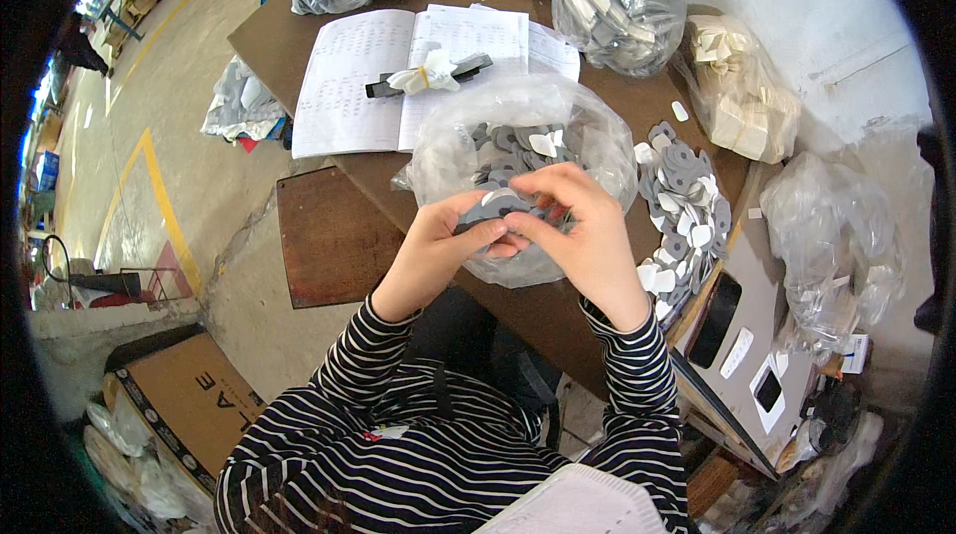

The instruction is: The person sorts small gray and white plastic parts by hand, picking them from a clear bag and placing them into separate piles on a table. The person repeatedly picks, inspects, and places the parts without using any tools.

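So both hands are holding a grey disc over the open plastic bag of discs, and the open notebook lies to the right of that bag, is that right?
Not quite. In the head view the left hand and right hand do hold a grey disc over the open plastic bag, but the open notebook lies behind it to the left, not right.

Looks steeply down from head height, close over both hands (528, 225) at the near edge of a brown wooden table (299, 36). Faces forward across the tabletop; bends straight edges toward the dark round rim.

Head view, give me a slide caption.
Both hands hold a grey disc over an open plastic bag of discs.
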The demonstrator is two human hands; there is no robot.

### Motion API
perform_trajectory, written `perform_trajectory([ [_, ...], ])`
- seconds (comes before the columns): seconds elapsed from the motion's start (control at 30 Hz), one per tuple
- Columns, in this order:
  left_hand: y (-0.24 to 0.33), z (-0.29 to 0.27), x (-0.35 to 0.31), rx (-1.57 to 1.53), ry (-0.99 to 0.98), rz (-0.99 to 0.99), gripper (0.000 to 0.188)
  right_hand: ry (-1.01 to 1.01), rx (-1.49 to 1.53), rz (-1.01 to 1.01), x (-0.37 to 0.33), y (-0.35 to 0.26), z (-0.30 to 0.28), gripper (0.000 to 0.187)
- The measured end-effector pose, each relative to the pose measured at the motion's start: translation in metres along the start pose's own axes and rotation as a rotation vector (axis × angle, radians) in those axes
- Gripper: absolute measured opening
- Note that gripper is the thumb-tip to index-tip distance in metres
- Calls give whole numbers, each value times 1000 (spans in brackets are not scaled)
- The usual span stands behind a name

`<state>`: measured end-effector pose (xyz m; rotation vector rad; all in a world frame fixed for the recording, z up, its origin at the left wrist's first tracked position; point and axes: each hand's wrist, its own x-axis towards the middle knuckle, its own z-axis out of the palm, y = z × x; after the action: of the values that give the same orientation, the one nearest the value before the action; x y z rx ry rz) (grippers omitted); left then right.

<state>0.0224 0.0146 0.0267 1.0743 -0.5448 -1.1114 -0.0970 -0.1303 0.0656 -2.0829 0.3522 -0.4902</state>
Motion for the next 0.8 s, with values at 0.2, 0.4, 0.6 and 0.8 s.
perform_trajectory([
  [0.2,2,0,2,137,28,19,24,84,159,28,-1,6,5,17],
  [0.4,15,0,-3,-247,-15,-53,44,176,350,228,1,12,-2,19],
  [0.6,8,-2,-2,-126,-19,-33,47,257,-134,-36,9,18,-2,32],
  [0.8,2,-2,1,45,-12,-46,28,-15,31,43,0,0,5,22],
])
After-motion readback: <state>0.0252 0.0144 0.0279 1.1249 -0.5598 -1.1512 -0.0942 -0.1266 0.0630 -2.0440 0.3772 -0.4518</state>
